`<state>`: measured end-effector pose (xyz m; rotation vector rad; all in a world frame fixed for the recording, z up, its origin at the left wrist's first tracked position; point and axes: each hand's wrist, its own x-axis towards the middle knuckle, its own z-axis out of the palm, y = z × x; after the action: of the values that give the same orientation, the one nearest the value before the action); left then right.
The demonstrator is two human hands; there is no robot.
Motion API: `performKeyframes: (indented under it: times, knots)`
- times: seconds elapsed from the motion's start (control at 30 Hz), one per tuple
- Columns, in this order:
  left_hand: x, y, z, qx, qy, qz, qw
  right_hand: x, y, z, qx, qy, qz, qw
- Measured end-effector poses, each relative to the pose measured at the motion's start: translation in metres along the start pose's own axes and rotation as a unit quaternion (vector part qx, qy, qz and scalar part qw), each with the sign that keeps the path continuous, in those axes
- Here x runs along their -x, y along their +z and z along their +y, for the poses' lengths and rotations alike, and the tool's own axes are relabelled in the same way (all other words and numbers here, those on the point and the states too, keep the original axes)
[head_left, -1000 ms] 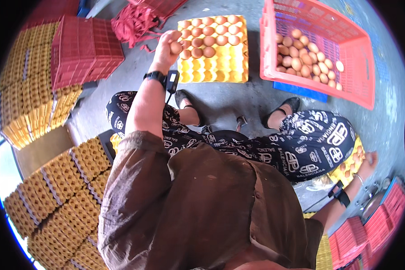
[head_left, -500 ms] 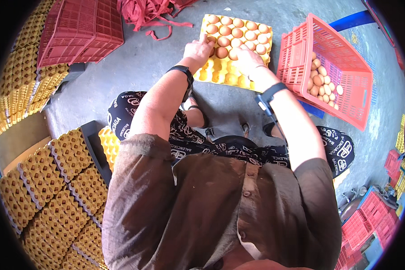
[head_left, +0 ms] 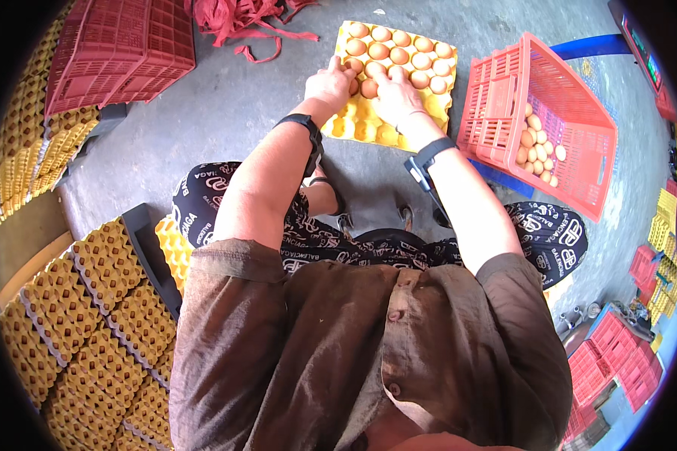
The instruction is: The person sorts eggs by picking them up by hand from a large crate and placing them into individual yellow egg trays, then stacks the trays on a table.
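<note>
A yellow egg tray (head_left: 387, 134) lies on the floor in front of me, its far rows filled with brown eggs (head_left: 399, 56) and its near cups bare. At the tray's left edge is my left hand (head_left: 329, 89), its index finger stretched out and its fingertips against the leftmost eggs. My right hand (head_left: 397, 99) reaches over the middle of the tray with fingers apart, their tips among the eggs. It hides some of the cups and eggs beneath it. Neither hand shows an egg lifted out of the tray.
To the right, a tilted pink plastic crate (head_left: 496, 113) holds loose eggs (head_left: 535, 150). A red crate (head_left: 120, 56) stands on stacked trays (head_left: 22, 143) at the far left, beside red strips (head_left: 241, 19). More tray stacks (head_left: 98, 323) are at my left; pink crates (head_left: 617, 349) stand at lower right.
My right hand has shifted left across the tray, uncovering eggs on the right side. My left hand remains at the left edge. The whole view has swung slightly.
</note>
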<state>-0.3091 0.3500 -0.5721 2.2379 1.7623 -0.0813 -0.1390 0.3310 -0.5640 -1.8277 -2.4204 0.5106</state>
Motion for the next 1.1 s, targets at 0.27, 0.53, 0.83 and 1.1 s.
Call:
performKeyframes:
  times: [0.27, 0.53, 0.83, 1.1]
  knots:
    - [0.008, -0.002, -0.008, 0.164, -0.054, 0.017, 0.985, -0.028, 0.02, -0.015, 0.087, 0.022, -0.07, 0.994]
    - [-0.005, 0.003, -0.038, 0.611, -0.198, 0.041, 0.765, -0.019, -0.05, -0.01, -0.006, 0.08, -0.105, 0.991]
    - [-0.007, -0.01, -0.029, 0.687, -0.212, 0.034, 0.694, -0.044, -0.008, 0.045, 0.232, 0.005, -0.077, 0.97]
    - [-0.015, -0.018, -0.021, 0.754, -0.167, -0.009, 0.635, -0.036, -0.015, 0.045, -0.125, 0.129, -0.008, 0.984]
